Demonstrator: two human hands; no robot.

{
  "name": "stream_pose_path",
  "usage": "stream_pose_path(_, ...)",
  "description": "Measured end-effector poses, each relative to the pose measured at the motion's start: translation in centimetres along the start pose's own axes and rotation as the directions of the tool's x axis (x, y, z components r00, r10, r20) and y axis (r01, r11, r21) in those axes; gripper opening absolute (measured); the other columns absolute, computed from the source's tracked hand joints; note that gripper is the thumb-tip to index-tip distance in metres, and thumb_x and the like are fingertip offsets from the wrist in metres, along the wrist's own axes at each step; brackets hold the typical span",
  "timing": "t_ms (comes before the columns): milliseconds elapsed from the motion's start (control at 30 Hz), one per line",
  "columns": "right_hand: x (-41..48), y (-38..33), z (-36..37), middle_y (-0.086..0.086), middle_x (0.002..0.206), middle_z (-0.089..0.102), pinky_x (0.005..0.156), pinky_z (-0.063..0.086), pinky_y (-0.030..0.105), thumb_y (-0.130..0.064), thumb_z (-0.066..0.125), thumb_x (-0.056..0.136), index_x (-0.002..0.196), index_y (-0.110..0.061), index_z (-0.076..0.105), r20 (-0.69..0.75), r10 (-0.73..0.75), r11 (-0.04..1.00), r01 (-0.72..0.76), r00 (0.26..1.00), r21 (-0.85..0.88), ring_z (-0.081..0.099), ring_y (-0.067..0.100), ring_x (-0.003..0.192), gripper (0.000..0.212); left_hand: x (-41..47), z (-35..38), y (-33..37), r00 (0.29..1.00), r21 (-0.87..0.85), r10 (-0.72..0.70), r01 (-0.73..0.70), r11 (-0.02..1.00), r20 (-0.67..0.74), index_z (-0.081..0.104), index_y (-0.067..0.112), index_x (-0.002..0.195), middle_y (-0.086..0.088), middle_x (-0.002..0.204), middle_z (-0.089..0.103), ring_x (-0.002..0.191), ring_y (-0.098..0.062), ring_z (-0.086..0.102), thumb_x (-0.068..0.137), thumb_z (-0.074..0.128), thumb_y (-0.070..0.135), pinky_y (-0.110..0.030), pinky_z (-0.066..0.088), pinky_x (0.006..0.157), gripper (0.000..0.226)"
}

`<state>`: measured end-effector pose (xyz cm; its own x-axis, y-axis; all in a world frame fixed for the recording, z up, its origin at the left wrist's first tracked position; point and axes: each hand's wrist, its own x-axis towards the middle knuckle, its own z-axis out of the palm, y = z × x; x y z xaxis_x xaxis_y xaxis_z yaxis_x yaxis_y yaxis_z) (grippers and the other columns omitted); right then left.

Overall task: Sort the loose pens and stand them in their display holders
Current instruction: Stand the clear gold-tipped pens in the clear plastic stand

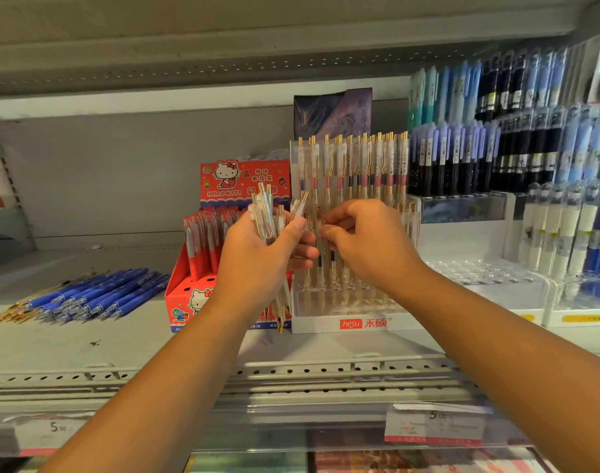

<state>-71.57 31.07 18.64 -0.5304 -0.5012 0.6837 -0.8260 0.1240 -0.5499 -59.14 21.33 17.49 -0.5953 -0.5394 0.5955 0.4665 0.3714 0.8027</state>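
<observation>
Left hand [257, 264] grips a bunch of clear pens [266, 213] upright before the red "HELLO KITTY" box [244, 180]; right hand [368, 242] pinches one pen [320, 257] at the white "hesu" holder [360, 323]. Blue pens [97, 295] lie loose on the shelf [155, 346]; a tag [435, 425] reads "5.00".

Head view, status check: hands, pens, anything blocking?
Left grip holds clear pen bundle. Right grip pinches one pen beside it. Hesu holder part-filled behind, nothing blocking. Blue pens loose on shelf.

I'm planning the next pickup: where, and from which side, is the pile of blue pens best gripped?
Likely across the barrels, coming from above over the shelf edge. The blue pens lie flat, parallel, tips toward the lower left, so fingers wrapped crosswise could gather several. The left hand must first shed its clear pens.
</observation>
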Motion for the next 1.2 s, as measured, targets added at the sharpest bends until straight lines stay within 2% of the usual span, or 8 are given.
stream_pose_path(233, -0.7, -0.2, -0.4, -0.007, 0.1, 0.07, 0.078, 0.052, 0.024, -0.021, 0.06, 0.093, 0.116, -0.019, 0.07, -0.052, -0.107, 0.992, 0.104, 0.993, -0.068, 0.06, 0.002, 0.083, 0.025, -0.1, -0.1, 0.1, 0.999, -0.005, 0.003, -0.003, 1.0, 0.043, 0.062, 0.004, 0.107, -0.013, 0.082, 0.073, 0.07, -0.027, 0.072, 0.097, 0.06, 0.012, -0.03, 0.059, 0.061, 0.013)
stream_pose_path(367, -1.0, -0.9, -0.9, -0.014, 0.102, 0.067, 0.078, 0.05, 0.012, -0.013, 0.06, 0.093, 0.12, -0.021, 0.066, -0.037, -0.157, 0.965, 0.161, 0.987, 0.206, 0.06, -0.002, 0.091, 0.029, -0.2, -0.1, 0.1, 0.996, -0.038, 0.007, -0.003, 0.999, 0.094, 0.061, 0.002, 0.11, -0.018, 0.084, 0.072, 0.068, -0.027, 0.071, 0.097, 0.06, 0.012, -0.03, 0.059, 0.06, 0.016)
stream_pose_path(500, -1.1, -1.5, -1.3, -0.002, 0.099, 0.072, 0.081, 0.057, 0.025, -0.004, 0.06, 0.094, 0.114, -0.02, 0.068, 0.087, -0.122, 0.869, 0.064, 0.989, 0.491, 0.067, 0.009, 0.094, 0.027, -0.2, -0.1, 0.0, 0.99, -0.048, 0.019, -0.012, 0.999, 0.138, 0.062, 0.005, 0.109, -0.016, 0.081, 0.073, 0.068, -0.028, 0.071, 0.098, 0.06, 0.013, -0.034, 0.059, 0.061, 0.014)
stream_pose_path(700, -1.0, -1.5, -1.5, 0.002, 0.1, 0.076, 0.09, 0.057, 0.039, -0.003, 0.06, 0.093, 0.106, -0.016, 0.07, 0.182, -0.033, 0.77, -0.091, 0.983, 0.631, 0.07, 0.017, 0.098, 0.021, -0.2, 0.0, -0.1, 0.988, -0.09, 0.012, 0.002, 0.996, 0.156, 0.065, 0.012, 0.11, -0.018, 0.081, 0.073, 0.068, -0.031, 0.071, 0.098, 0.06, 0.018, -0.035, 0.059, 0.06, 0.014)
stream_pose_path(867, -1.0, -1.7, -1.4, -0.002, 0.095, 0.077, 0.078, 0.059, 0.03, -0.004, 0.057, 0.096, 0.107, -0.01, 0.064, 0.141, -0.034, 0.743, -0.069, 0.989, 0.666, 0.072, 0.012, 0.089, 0.015, -0.3, -0.1, -0.2, 0.997, -0.133, -0.03, 0.04, 0.99, 0.074, 0.07, 0.021, 0.105, -0.018, 0.083, 0.073, 0.07, -0.037, 0.072, 0.101, 0.053, 0.031, -0.038, 0.06, 0.06, 0.02)
stream_pose_path(967, -0.8, -1.7, -1.6, 0.005, 0.098, 0.076, 0.08, 0.06, 0.032, -0.004, 0.056, 0.096, 0.111, -0.006, 0.06, 0.091, 0.008, 0.695, -0.071, 0.996, 0.716, 0.073, 0.019, 0.093, 0.016, -0.3, 0.0, -0.2, 0.997, -0.127, -0.075, 0.079, 0.989, 0.037, 0.073, 0.023, 0.089, -0.017, 0.079, 0.073, 0.071, -0.037, 0.073, 0.103, 0.048, 0.037, -0.039, 0.061, 0.059, 0.032)
stream_pose_path(1100, -0.7, -1.7, -1.5, 0.008, 0.095, 0.076, 0.07, 0.061, 0.031, -0.003, 0.054, 0.097, 0.113, -0.007, 0.06, 0.032, 0.049, 0.656, -0.056, 0.998, 0.752, 0.074, 0.024, 0.087, 0.017, -0.2, 0.1, 0.0, 0.997, -0.134, -0.072, 0.075, 0.988, 0.028, 0.074, 0.029, 0.086, -0.009, 0.08, 0.075, 0.076, -0.035, 0.074, 0.103, 0.046, 0.036, -0.043, 0.061, 0.06, 0.033)
stream_pose_path(1200, -0.5, -1.5, -1.5, 0.009, 0.095, 0.074, 0.069, 0.062, 0.032, -0.004, 0.055, 0.097, 0.113, -0.01, 0.061, -0.018, 0.114, 0.643, -0.06, 0.993, 0.764, 0.074, 0.023, 0.084, 0.018, -0.1, 0.0, -0.2, 0.997, -0.109, -0.077, 0.079, 0.991, 0.016, 0.071, 0.016, 0.088, -0.01, 0.082, 0.074, 0.08, -0.033, 0.074, 0.103, 0.046, 0.035, -0.046, 0.061, 0.063, 0.035)
